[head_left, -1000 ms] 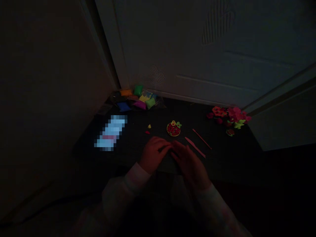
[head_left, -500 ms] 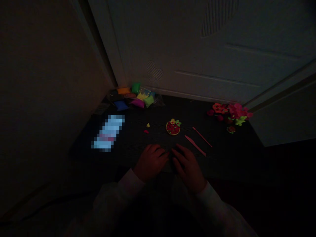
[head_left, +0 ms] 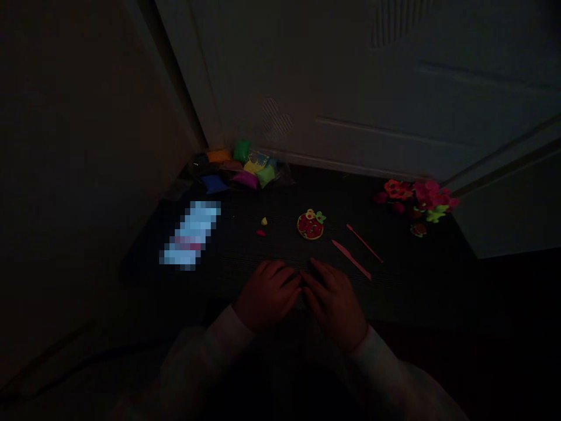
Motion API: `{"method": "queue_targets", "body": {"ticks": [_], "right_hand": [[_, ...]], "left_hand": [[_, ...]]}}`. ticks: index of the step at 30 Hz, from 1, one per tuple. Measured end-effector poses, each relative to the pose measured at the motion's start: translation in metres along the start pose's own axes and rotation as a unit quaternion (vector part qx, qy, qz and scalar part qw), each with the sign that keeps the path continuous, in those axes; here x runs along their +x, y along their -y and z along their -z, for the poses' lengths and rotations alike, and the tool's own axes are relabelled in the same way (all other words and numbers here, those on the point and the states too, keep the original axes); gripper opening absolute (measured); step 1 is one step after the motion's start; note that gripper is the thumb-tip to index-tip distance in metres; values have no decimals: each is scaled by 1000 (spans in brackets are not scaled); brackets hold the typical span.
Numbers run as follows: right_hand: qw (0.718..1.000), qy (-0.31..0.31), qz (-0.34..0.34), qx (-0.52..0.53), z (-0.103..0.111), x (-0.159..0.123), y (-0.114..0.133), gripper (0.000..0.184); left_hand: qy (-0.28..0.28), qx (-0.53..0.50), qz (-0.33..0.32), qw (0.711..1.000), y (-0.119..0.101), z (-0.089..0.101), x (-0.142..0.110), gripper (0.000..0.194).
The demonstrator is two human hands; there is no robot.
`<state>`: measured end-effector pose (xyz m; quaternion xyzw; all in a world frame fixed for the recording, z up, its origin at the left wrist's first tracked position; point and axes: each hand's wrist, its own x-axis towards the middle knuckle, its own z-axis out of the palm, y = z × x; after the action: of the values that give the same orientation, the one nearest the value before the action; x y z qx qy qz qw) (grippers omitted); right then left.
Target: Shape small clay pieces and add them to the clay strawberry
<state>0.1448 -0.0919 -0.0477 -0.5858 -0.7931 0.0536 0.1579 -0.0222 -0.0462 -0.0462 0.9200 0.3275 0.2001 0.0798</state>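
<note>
The scene is very dark. My left hand [head_left: 268, 292] and my right hand [head_left: 335, 298] rest side by side on the near part of a dark mat [head_left: 394, 280], fingertips meeting. The fingers of both are curled and pressed together; whatever lies between them is hidden. Just beyond my hands sits a small round red clay piece [head_left: 310, 225] with green and yellow bits. Two pink modelling sticks [head_left: 353, 260] [head_left: 364, 244] lie to the right of it. Tiny yellow [head_left: 263, 221] and red [head_left: 260, 233] clay scraps lie to its left.
Several coloured clay bags [head_left: 239, 169] are piled at the back left against a white door [head_left: 350, 88]. A cluster of pink, red and green clay flowers [head_left: 416, 199] sits at the back right. A blurred bright rectangle [head_left: 190, 234] lies on the left.
Both hands have drawn back toward me along the mat and stayed together. The view has shifted slightly.
</note>
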Motion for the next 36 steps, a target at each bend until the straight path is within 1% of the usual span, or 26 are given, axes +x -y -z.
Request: {"method": "queue_targets", "body": {"ticks": [5,8,11,16,22,26,30,34,36], "right_hand": [[1000,-18,-8,24,0,-1,-2,37],[1000,-1,4,19,2,-1,-1,35],[1000,11,-1,4,3,0,1,32],[1000,6,-9,-17,2,1,3,31],[1000,-15,-12,12,0,-1,-1,34],[1000,-10,-3,9,0,-1,-1,32],[1000,-9,-22,6,-1,-2,0,32],[997,-27,-43,51,-1,1,-3,33],[996,-33,-54,65,-1,5,-4,31]], "left_hand": [[2,-14,4,1000,0,-1,0,25],[-9,-15,2,1000,0,-2,-1,21],[-6,-19,3,1000,1,-3,-1,20],[1,-25,4,1000,1,-2,-2,21],[-1,-33,3,999,1,-1,-1,26],[-1,-39,8,999,1,-1,-1,22],[-1,-43,12,999,1,-2,-2,23],[0,-44,8,999,1,-2,-2,27],[-5,-40,8,999,0,-2,-2,27]]}}
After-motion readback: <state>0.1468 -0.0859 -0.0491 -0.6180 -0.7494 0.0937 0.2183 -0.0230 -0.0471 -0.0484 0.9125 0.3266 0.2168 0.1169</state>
